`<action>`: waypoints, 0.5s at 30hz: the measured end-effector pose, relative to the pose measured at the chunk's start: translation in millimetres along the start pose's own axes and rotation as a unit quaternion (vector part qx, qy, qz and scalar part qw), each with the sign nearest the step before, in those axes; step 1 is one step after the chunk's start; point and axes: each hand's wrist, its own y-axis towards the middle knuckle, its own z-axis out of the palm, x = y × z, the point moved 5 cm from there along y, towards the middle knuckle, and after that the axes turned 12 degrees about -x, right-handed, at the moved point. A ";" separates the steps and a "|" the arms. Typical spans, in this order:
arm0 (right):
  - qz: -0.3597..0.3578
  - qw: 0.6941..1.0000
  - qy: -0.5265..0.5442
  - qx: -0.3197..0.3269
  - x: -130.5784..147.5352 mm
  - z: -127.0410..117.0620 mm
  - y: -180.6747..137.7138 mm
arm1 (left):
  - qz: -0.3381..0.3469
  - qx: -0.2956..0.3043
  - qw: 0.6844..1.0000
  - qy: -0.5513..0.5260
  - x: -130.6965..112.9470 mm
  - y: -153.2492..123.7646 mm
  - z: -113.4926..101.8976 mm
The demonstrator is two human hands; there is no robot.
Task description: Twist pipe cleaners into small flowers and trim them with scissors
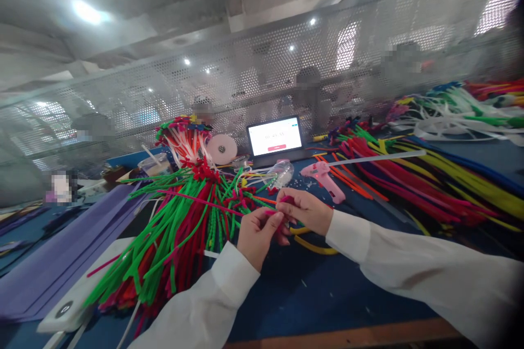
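Taking the hands as the clock's centre, the left hand [258,233] is reaching up from 7 o'clock, its thumb and fingers pinching together on a pink fuzzy stem [288,199]. The right hand [307,211] is coming in from 4 o'clock, its thumb and forefinger also clamping the stem, which is curving right at the centre, where the fingertips are meeting.

A clear cup [154,165] with a straw is standing at 10 o'clock, its contents hard to make out; a clear plastic container [279,174] is sitting at 12.

Purple sheets [77,248] are lying at 9 o'clock, with a white box [67,297] at 8. Nearer, also at 9, green and red stems [164,234] are crowding the left forearm. A white roll [222,149] is standing at 11, a lit tablet [275,139] at 12. A pink glue gun [325,177] is resting between 1 and 2, near the right hand. A yellow stem [315,244] is lying below the right wrist at 4; red and yellow stems [421,180] are spreading between 2 and 3.
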 end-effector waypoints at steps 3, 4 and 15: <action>0.010 1.000 0.005 -0.005 -0.2 1.0 -0.4 | 0.006 0.012 1.000 0.009 -1.1 0.2 0.8; 0.018 1.000 0.023 -0.009 -0.5 1.4 -0.5 | 0.008 0.015 1.000 0.009 -2.0 0.4 0.8; 0.127 0.964 0.209 -0.104 -9.8 -4.5 0.4 | -0.007 -0.021 0.999 -0.030 -0.3 6.5 -6.9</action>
